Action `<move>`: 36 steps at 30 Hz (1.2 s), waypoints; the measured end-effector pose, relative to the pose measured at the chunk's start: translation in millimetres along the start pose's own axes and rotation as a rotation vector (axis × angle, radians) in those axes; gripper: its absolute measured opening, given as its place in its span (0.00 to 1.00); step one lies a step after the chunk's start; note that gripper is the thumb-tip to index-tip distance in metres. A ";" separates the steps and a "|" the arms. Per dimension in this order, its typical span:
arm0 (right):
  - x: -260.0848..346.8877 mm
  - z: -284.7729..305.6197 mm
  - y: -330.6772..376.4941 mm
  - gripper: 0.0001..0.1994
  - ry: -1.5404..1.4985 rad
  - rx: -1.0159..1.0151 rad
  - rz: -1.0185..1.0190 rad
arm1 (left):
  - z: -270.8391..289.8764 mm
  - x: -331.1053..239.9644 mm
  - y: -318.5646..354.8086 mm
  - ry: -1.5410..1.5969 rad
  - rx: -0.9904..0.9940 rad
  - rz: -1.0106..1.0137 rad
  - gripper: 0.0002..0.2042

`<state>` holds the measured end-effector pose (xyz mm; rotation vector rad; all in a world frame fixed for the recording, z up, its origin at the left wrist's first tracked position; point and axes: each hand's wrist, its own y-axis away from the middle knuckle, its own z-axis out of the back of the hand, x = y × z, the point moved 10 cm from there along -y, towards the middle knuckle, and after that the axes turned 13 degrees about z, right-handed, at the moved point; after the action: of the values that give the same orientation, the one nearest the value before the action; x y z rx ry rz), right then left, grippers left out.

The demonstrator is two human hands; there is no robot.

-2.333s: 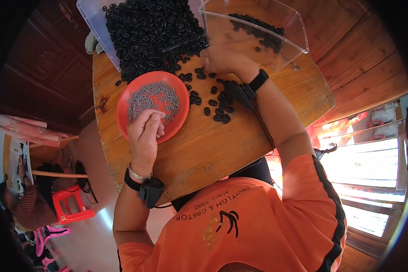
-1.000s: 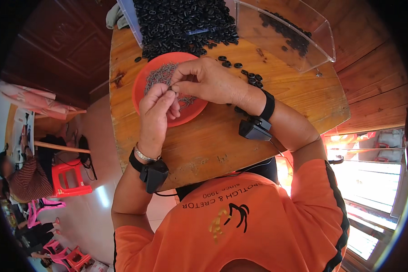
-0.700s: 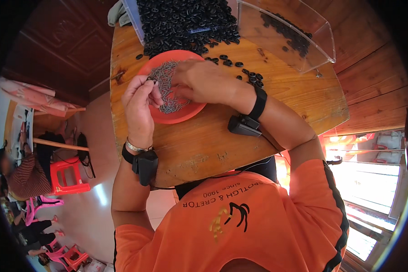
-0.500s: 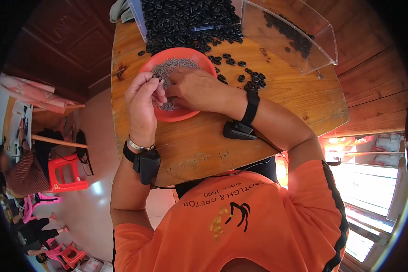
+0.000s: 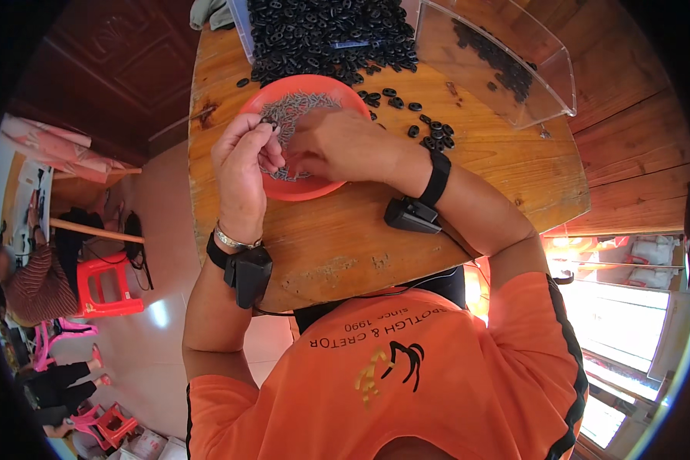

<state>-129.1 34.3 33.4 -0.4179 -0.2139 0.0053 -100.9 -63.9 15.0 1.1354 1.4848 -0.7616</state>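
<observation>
A red round plate (image 5: 314,188) with a heap of small grey metal pins (image 5: 303,107) lies on the wooden table (image 5: 452,192). My left hand (image 5: 241,165) hovers over the plate's left rim, its fingertips pinched on a small black ring (image 5: 268,123). My right hand (image 5: 345,146) rests over the plate's middle, fingers curled down into the pins; what they hold is hidden. Loose black rings (image 5: 429,132) lie on the table just right of the plate.
A big pile of black rings (image 5: 322,34) fills a clear tray at the table's far edge. A clear plastic box (image 5: 506,65) with more rings stands at the far right. Red plastic stools (image 5: 103,284) and another person (image 5: 31,276) are on the floor to the left.
My right hand came from the loose rings on the table to the plate. My left hand now pinches a ring over the plate's left rim. The view shifted slightly.
</observation>
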 end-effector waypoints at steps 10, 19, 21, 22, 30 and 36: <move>6.3 -18.1 -2.4 0.07 0.060 0.109 0.026 | -1.2 1.9 -0.4 -0.021 0.000 0.012 0.06; 2.4 3.6 -2.6 0.07 -0.070 -0.049 0.004 | -1.5 1.5 1.6 -0.016 -0.006 0.012 0.06; 9.4 -4.0 -3.0 0.07 -0.020 -0.052 0.061 | -1.5 2.0 1.5 -0.015 -0.011 0.020 0.06; 15.4 -6.3 -3.2 0.07 0.032 -0.056 0.117 | -3.2 0.3 1.6 -0.023 -0.002 0.009 0.06; 2.9 -13.7 -3.3 0.07 0.091 0.055 0.009 | -3.2 0.3 1.6 -0.047 0.004 0.010 0.06; -24.9 3.2 4.6 0.06 -0.261 -0.087 -0.191 | -2.1 1.3 0.4 -0.027 -0.003 0.008 0.06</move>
<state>-153.9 38.6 29.2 -0.4819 -0.5118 -0.1386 -101.2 -61.5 14.3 1.1239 1.4579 -0.7663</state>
